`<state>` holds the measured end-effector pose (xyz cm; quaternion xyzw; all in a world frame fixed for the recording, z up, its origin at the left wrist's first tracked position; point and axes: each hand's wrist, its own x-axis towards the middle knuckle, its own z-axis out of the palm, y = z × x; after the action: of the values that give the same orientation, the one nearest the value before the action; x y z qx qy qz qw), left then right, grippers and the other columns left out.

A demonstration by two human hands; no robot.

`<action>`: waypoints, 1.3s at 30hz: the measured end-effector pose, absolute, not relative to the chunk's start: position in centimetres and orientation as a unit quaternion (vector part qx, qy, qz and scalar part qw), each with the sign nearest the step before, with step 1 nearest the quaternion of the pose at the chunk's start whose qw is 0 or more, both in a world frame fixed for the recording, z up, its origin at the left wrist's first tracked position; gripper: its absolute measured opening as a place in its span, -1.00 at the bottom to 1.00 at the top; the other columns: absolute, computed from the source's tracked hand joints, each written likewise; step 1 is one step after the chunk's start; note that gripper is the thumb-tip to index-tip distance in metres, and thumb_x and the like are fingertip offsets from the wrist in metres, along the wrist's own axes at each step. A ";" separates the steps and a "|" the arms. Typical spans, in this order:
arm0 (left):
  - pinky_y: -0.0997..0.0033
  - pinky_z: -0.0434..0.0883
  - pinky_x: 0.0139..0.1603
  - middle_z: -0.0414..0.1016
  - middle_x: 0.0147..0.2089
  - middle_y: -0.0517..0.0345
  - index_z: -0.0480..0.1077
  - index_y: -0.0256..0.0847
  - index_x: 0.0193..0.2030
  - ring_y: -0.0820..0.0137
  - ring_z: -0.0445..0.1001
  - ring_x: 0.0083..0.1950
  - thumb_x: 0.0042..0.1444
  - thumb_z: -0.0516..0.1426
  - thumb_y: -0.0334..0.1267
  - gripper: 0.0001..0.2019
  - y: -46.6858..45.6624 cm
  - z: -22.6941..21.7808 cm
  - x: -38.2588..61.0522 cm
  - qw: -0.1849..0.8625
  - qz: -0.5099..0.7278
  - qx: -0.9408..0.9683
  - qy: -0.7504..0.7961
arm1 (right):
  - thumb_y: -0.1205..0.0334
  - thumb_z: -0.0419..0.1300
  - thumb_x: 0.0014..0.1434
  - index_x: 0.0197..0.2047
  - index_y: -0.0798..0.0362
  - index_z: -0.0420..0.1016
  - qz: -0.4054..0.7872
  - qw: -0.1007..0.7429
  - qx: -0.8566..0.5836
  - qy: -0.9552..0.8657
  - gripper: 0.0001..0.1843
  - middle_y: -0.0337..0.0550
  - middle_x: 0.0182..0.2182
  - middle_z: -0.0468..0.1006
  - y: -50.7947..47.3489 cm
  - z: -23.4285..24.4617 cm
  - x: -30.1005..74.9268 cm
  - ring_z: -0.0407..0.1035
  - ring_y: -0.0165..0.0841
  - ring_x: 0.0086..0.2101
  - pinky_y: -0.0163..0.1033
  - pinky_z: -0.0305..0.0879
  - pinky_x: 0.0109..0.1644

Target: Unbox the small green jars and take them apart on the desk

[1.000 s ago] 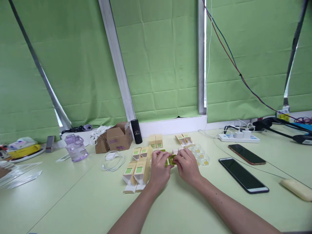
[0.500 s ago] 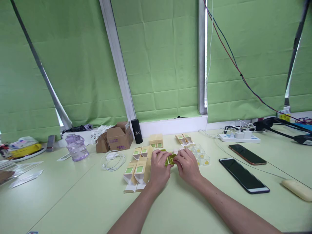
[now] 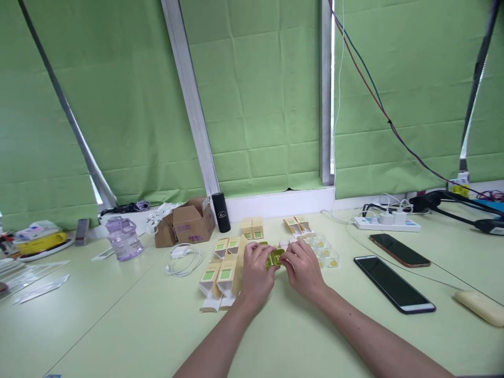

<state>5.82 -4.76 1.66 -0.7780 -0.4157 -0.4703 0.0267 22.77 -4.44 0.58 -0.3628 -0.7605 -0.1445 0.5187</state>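
Note:
A small olive-green plastic case (image 3: 277,256) with hollow compartments is held low over the table between both hands. My left hand (image 3: 256,269) pinches its left side with thumb and fingers. On its right edge, my right hand (image 3: 304,266) has its fingertips closed. My fingers hide part of the case. Close to the left hand stand several open cream cartons (image 3: 226,278) with green squares on them. Just beyond the right hand lie clear round plastic cups (image 3: 326,252) with yellow centres. A small pale pink thing (image 3: 283,244) sits behind the hands, partly covered.
Two more carton pairs lie farther back, one a cream pair (image 3: 252,228). Leftward are a white cable (image 3: 183,260), a purple water bottle (image 3: 123,239), a cardboard box (image 3: 192,220) and a black cylinder (image 3: 221,212). Two phones, the nearer a black phone (image 3: 394,283), and a power strip (image 3: 388,224) lie right.

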 end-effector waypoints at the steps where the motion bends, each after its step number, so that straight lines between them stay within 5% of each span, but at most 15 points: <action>1: -0.07 0.36 0.21 0.54 0.07 0.10 0.47 -0.04 0.09 0.11 0.26 0.19 0.07 0.28 -0.51 -0.55 -4.7 1.6 5.8 0.027 -0.470 -0.778 -0.417 | 0.47 0.11 0.31 -0.30 0.02 0.49 -0.144 0.518 -0.363 -0.761 -0.78 -0.12 -0.35 0.43 -4.5 0.6 22.8 0.22 -0.23 -0.26 -0.13 0.13 -0.22; 15: -0.01 0.29 0.31 0.51 0.09 0.08 0.47 -0.07 0.08 0.11 0.23 0.25 0.10 0.25 -0.41 -0.61 -4.2 2.2 4.9 -0.003 -0.521 -0.687 -0.506 | 0.44 0.13 0.31 -0.28 0.04 0.52 -0.101 0.541 -0.385 -0.741 -0.81 -0.13 -0.34 0.45 -4.6 0.7 22.7 0.24 -0.25 -0.23 -0.16 0.16 -0.15; 27: -0.05 0.28 0.31 0.51 0.02 0.01 0.51 -0.10 0.06 0.07 0.25 0.23 0.06 0.30 -0.34 -0.62 -3.8 2.4 4.6 -0.019 -0.567 -0.635 -0.525 | 0.43 0.21 0.21 -0.31 0.02 0.64 -0.109 0.286 -0.510 -0.804 -0.81 -0.03 -0.19 0.56 -0.8 0.9 20.7 0.25 -0.16 -0.05 -0.11 0.09 -0.01; 39: -0.04 0.29 0.31 0.47 0.03 0.00 0.51 -0.10 0.06 0.09 0.27 0.23 0.07 0.31 -0.32 -0.62 -3.6 2.3 4.6 -0.019 -0.571 -0.625 -0.533 | 0.42 0.17 0.20 -0.27 0.09 0.66 -0.124 0.223 -0.540 -0.802 -0.79 0.09 -0.20 0.58 0.3 0.6 18.9 0.25 -0.11 -0.06 -0.08 0.01 -0.01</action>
<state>4.60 -3.65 2.31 -0.6246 -0.5330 -0.5705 -0.0190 18.86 0.26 0.58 -0.5399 -0.8020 -0.1240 0.2233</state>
